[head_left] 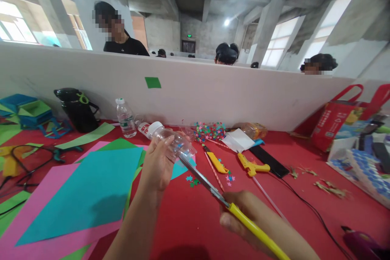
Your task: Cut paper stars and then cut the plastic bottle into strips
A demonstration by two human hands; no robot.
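Observation:
My left hand (161,162) is wrapped round a clear plastic bottle (175,142) with a white cap, tilted with its cap toward the upper left. In my right hand (243,215) is a pair of scissors (210,185) with yellow handles. Their blades reach up and left, and the tips meet the bottle's lower end; whether they cut into it I cannot tell. Below the blades lie small green and blue paper stars (193,180). A yellow utility knife (217,162) and a striped straw (214,170) rest just right of the bottle.
Coloured paper sheets (82,191) cover the table's left part. A yellow glue gun (251,166) with its cord lies right of centre. Along the white partition (195,93) stand a black flask (76,109) and a water bottle (125,120). Red bags (330,124) are at right. People sit beyond.

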